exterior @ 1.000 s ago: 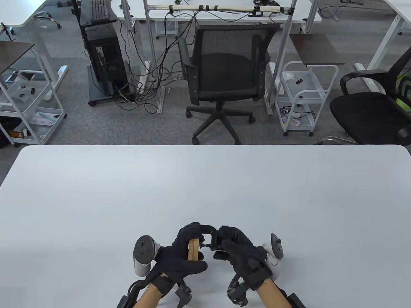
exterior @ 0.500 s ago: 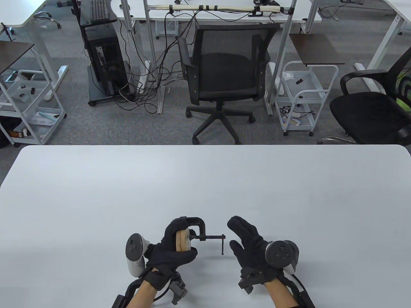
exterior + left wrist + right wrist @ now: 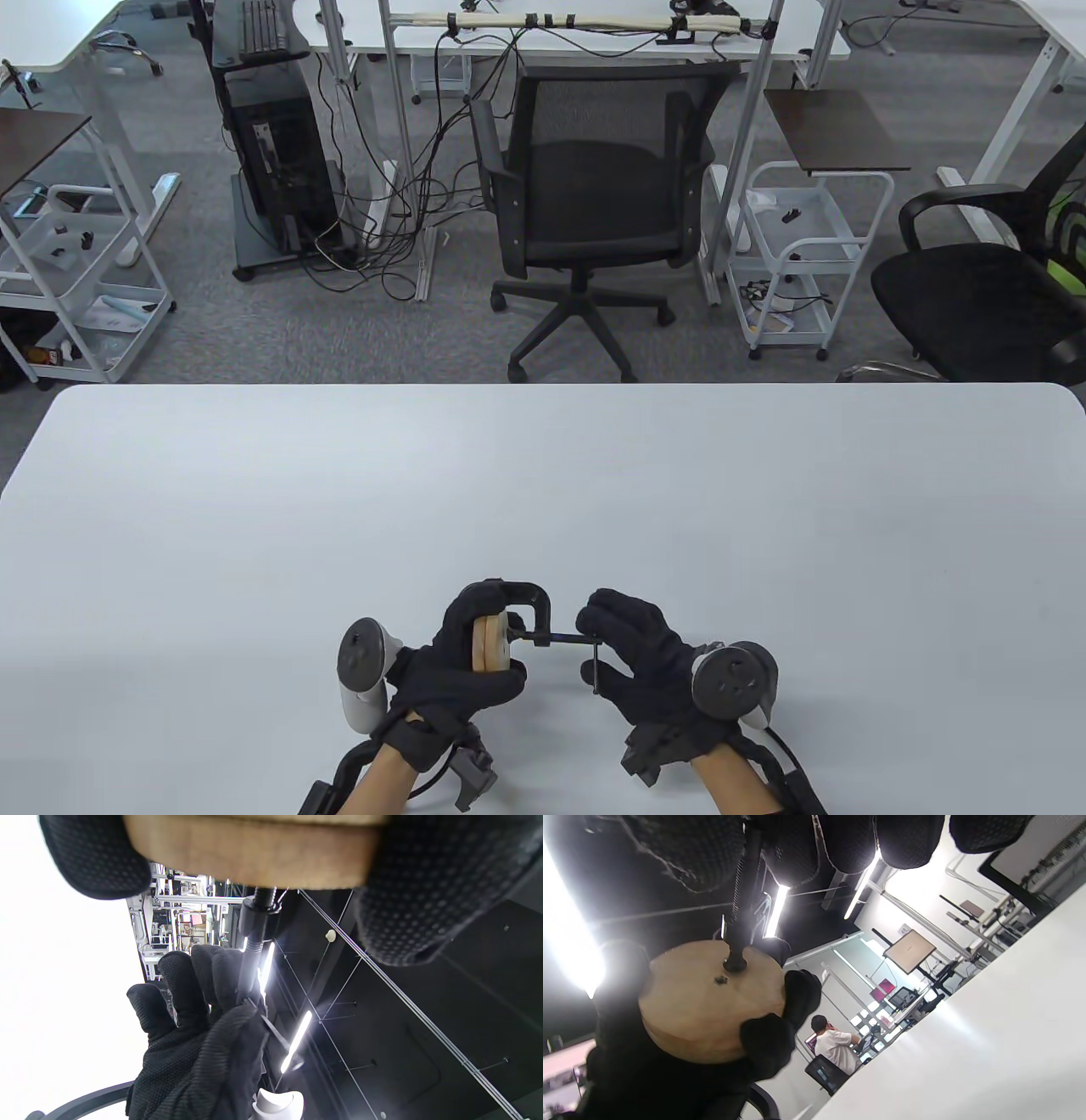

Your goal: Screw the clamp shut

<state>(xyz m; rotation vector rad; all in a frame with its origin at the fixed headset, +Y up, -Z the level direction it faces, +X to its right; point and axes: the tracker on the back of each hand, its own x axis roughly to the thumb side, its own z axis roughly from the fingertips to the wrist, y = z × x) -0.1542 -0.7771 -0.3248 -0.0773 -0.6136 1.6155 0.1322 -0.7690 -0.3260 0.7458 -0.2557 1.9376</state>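
A black C-clamp point(image 3: 528, 596) sits around round wooden discs point(image 3: 489, 643) near the table's front edge. My left hand point(image 3: 462, 671) grips the discs and the clamp frame above the table point(image 3: 339, 509). The clamp's screw point(image 3: 556, 638) points right and its pad meets the disc face, as the right wrist view shows point(image 3: 734, 964). My right hand point(image 3: 632, 649) holds the screw's end at the thin crossbar handle point(image 3: 596, 671). In the left wrist view the discs point(image 3: 254, 853) fill the top edge and the right hand's fingers point(image 3: 199, 984) wrap the screw point(image 3: 250, 955).
The white table stretches far ahead and to both sides of my hands. Beyond its far edge stand a black office chair point(image 3: 594, 195), white carts point(image 3: 797, 255) and other desks.
A second ago my right hand was on the screw. It let go and drew back right, open. Now it has come back left and holds the screw handle again. The left hand shifted slightly.
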